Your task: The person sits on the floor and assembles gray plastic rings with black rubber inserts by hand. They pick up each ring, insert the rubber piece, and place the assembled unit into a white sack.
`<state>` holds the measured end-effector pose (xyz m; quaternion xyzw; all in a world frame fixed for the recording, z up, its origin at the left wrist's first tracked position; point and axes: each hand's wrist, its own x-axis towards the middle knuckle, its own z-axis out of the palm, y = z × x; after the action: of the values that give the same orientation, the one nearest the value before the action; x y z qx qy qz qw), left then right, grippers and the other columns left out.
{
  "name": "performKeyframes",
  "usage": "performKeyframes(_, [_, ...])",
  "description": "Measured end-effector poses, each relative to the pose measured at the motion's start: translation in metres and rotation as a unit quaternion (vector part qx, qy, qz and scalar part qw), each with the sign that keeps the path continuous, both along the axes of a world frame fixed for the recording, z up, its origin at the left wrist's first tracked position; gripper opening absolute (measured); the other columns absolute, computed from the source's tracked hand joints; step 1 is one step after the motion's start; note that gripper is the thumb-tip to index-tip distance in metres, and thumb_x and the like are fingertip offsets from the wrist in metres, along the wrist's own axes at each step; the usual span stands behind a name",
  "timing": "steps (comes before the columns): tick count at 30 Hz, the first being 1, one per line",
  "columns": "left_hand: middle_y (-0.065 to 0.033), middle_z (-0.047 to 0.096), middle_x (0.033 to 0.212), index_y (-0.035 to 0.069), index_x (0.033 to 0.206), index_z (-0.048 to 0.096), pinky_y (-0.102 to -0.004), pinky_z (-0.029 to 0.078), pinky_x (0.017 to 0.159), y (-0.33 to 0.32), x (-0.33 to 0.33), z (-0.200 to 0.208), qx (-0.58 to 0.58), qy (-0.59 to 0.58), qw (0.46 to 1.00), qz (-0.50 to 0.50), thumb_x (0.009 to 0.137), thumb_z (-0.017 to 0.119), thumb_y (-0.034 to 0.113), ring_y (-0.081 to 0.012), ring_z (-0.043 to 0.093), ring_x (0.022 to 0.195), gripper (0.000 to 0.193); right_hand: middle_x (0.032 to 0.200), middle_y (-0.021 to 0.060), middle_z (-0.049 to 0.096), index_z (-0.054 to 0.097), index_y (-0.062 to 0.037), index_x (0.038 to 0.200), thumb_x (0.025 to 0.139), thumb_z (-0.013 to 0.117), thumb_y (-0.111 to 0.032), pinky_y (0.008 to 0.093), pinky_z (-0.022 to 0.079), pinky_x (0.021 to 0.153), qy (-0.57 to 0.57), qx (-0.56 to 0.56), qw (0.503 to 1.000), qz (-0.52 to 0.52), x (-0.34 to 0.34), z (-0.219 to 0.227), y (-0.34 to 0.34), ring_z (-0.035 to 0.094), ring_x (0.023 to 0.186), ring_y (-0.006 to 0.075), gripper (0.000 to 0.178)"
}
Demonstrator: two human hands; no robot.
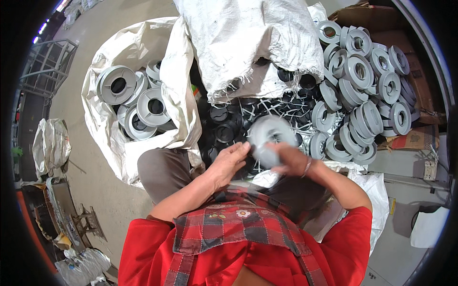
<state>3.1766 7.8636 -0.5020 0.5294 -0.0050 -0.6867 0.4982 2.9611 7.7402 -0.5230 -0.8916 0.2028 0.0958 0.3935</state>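
Note:
In front of my lap my right hand (290, 159) is closed on a grey plastic flanged ring (279, 127), which is smeared by motion. My left hand (229, 163) is beside the ring's left edge, its fingers pressed together. What those fingers hold, if anything, is hidden. Beneath both hands lies a heap of round black plastic parts (224, 132), mixed with thin white strips (276, 106). Several similar grey rings (359, 71) are piled to the right of the heap.
At the left an open white woven sack (177, 71) holds several grey rings (153, 107). Another white sack (253, 38) covers the far side of the black heap. Cardboard (417, 143) lies behind and below the right pile. A metal rack (47, 66) stands far left.

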Motion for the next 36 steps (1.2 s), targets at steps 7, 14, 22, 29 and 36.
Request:
performKeyframes(7, [-0.0181,0.066,0.096,-0.002,0.121,0.054,-0.0315,0.049,0.081,0.015,0.036,0.006,-0.105,-0.58,0.798,-0.129,0.073,0.069,0.019,-0.0226,0.065,0.089,0.055,0.095,0.0196,0.066,0.06,-0.0001,0.112,0.082,0.064,-0.034,0.0398,0.051,0.077,-0.029,0.034,0.99,0.135,0.047,-0.015,-0.019,0.065,0.086,0.0315,0.045])
performKeyframes(14, [-0.0046,0.063,0.086,-0.001,0.105,0.062,-0.0285,0.047,0.071,0.019,0.055,-0.004,-0.046,-0.222,0.972,0.062,0.08,0.072,0.027,-0.0135,0.057,0.076,0.038,0.138,0.016,0.036,0.035,-0.0142,0.135,0.075,0.064,-0.011,0.0453,0.048,0.086,0.171,-0.335,0.926,-0.02,0.092,-0.106,-0.045,0.041,0.121,0.0342,0.067])
performKeyframes(22, [-0.0073,0.06,0.098,-0.001,0.113,0.055,-0.0296,0.047,0.077,0.022,0.054,-0.007,-0.135,-0.176,0.974,0.056,0.085,0.068,0.024,-0.0132,0.057,0.085,0.04,0.117,0.0209,0.045,0.045,-0.0044,0.126,0.053,0.084,-0.043,0.0431,0.038,0.097,-0.126,-0.079,0.961,-0.234,0.102,-0.034,-0.034,0.042,0.111,0.0406,0.091])
performKeyframes(29, [-0.0047,0.056,0.102,0.0,0.117,0.051,-0.0308,0.05,0.072,0.023,0.038,0.009,-0.18,-0.014,0.981,0.067,0.087,0.065,0.031,-0.014,0.057,0.086,0.044,0.11,0.0212,0.045,0.045,-0.0028,0.125,0.055,0.083,-0.047,0.0434,0.039,0.092,-0.141,-0.107,0.969,-0.169,0.114,0.04,0.035,0.042,0.105,0.0374,0.091])
performKeyframes(36, [-0.0068,0.058,0.104,-0.001,0.118,0.051,-0.0333,0.051,0.079,0.033,0.05,0.01,-0.17,-0.009,0.985,-0.024,0.088,0.064,0.033,-0.0153,0.058,0.091,0.047,0.11,0.0208,0.045,0.047,-0.0066,0.123,0.059,0.079,-0.024,0.0422,0.043,0.088,-0.185,-0.241,0.953,0.011,0.098,0.055,0.036,0.043,0.103,0.0372,0.074])
